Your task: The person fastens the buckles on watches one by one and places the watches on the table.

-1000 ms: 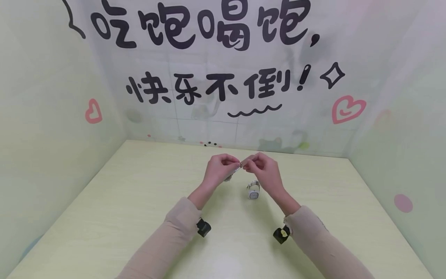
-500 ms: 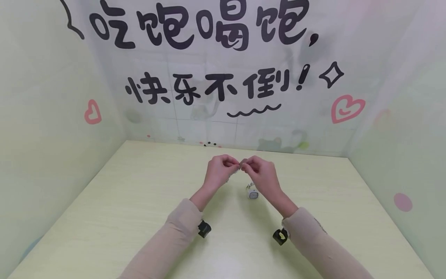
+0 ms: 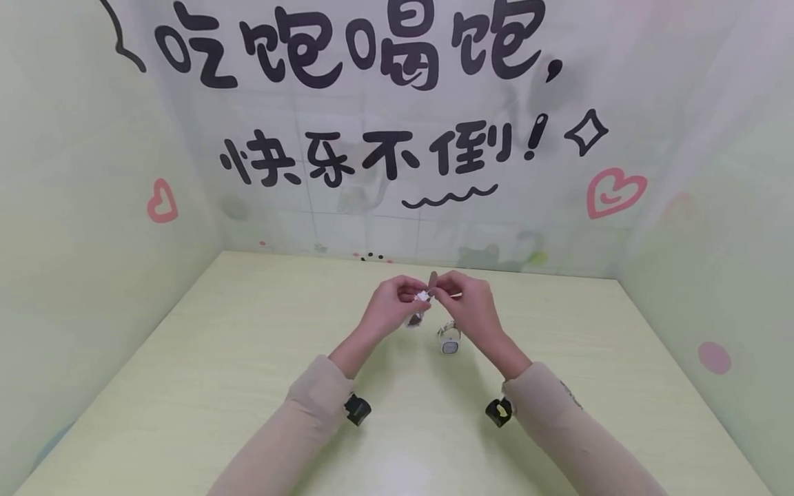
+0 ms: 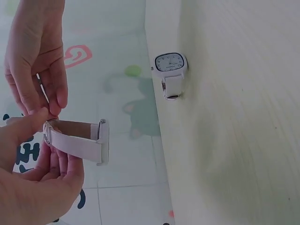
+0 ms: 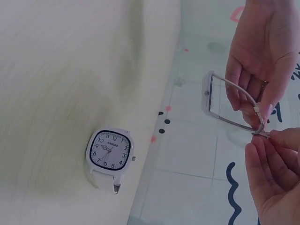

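While the watch [image 3: 449,339] lies on the table [image 3: 248,358], both hands' fingers [image 3: 414,297] pinch a white strap [image 4: 77,143]

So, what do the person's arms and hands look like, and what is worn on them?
Both hands are bare: the left hand and the right hand show no rings or gloves. Each arm wears a long, snug, beige knit sleeve, the left sleeve and the right sleeve. Under each wrist sits a small black camera unit; the right unit shows a yellowish spot.

Pale wooden table [image 3: 217,386] between printed, heart-dotted backdrop walls [image 3: 397,138]
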A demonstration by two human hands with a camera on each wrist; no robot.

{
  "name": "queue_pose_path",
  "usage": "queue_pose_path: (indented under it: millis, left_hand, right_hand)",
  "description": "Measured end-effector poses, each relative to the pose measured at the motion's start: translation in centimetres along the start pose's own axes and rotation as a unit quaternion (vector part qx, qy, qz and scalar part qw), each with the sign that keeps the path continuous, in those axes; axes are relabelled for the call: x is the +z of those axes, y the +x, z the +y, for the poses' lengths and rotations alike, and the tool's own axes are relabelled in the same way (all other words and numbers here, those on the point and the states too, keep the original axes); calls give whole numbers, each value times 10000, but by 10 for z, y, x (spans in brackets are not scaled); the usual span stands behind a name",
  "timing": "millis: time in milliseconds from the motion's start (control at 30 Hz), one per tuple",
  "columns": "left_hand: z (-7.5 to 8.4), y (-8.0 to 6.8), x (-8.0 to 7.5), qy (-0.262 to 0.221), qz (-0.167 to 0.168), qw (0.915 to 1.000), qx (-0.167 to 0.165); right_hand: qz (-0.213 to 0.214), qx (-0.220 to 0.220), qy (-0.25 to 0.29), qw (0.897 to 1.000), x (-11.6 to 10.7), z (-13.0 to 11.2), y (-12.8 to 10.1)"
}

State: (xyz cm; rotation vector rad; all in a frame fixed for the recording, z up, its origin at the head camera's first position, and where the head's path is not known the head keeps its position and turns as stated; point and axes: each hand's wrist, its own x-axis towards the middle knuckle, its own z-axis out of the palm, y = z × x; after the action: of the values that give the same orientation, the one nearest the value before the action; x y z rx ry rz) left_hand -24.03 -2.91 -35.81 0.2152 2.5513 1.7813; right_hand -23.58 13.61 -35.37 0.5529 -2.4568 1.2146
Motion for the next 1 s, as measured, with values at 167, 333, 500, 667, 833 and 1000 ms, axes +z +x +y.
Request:
queue_pose_path:
  millis: [167, 333, 500, 667, 833, 1000]
  left_hand:
    - [0, -2, -1, 292, 242, 9990, 235]
    - [0, -5, -3, 394, 388, 9976, 427]
    - [2, -5, -4, 609, 403, 9950, 675]
    - [3, -5, -3, 358, 124, 9954, 879]
    - [1, -4, -4, 53, 12, 9966, 825]
    - [-3, -3, -6, 100, -198, 9979, 601]
  right_hand:
    - [-86, 138, 236, 9996, 0, -2, -1]
    - [-197, 345, 556, 9977, 0, -2, -4]
    - [-348, 316, 807, 9956, 1, 1, -4]
    - [-329, -40, 651, 9973, 1, 4, -4]
    - [-52, -209, 683, 9974, -2, 1, -4]
    - [86, -241, 766, 9967, -2, -1, -5]
